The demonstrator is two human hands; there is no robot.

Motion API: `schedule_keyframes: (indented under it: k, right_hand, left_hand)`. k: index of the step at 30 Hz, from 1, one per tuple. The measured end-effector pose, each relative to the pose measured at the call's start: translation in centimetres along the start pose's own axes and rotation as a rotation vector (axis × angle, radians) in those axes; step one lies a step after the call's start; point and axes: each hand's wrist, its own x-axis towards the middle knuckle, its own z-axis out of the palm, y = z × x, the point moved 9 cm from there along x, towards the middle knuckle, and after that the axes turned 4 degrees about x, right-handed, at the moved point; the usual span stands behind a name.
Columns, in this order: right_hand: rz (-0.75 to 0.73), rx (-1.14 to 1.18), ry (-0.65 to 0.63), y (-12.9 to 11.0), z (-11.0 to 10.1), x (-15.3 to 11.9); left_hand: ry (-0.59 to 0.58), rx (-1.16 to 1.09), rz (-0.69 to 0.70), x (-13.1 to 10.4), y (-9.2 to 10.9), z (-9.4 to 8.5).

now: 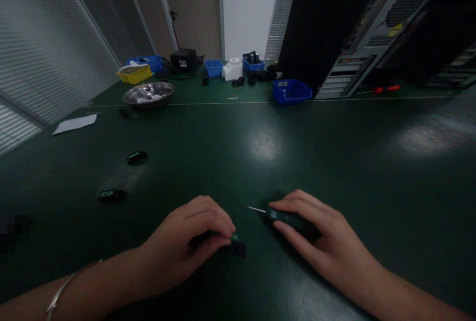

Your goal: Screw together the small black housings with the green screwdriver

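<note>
My left hand (203,236), near the bottom middle, pinches a small black part with a green piece (237,247) between thumb and fingertips. Most of that part shows just past the fingertips; its exact kind is too dark to tell. To the right, my right hand (316,234) is wrapped round the dark handle of a screwdriver (284,218). The thin metal shaft points left, toward the left hand, without touching the part. On the table at the left lie two small black parts with green faces, one farther (137,157) and one nearer (112,195).
A dark green table (208,147) spans the view. Toward the back stand a metal bowl (148,94), a yellow bin (134,74), a blue bin (292,92) and a white device (232,69). Open computer cases (357,38) stand at the back right. A white paper (75,123) lies left.
</note>
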Motion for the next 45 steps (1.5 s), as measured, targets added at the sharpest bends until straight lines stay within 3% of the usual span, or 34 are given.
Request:
schedule_keyframes:
  k: [5, 9, 19, 45]
  right_hand:
    - [0.025, 0.000, -0.023, 0.4, 0.3, 0.1]
    - [0.033, 0.006, -0.020, 0.5, 0.3, 0.2]
    - [0.056, 0.021, -0.033, 0.6, 0.3, 0.1]
    - [0.054, 0.069, -0.027, 0.6, 0.1, 0.1]
  left_hand:
    - [0.004, 0.079, 0.172, -0.2, 1.2, 0.4]
    - [0.021, 0.198, 0.188, -0.3, 1.4, 0.3]
    - [0.014, 0.575, 0.401, -1.2, 4.2, 0.2]
    - [0.008, 0.684, 0.401, -1.6, 4.2, -0.1]
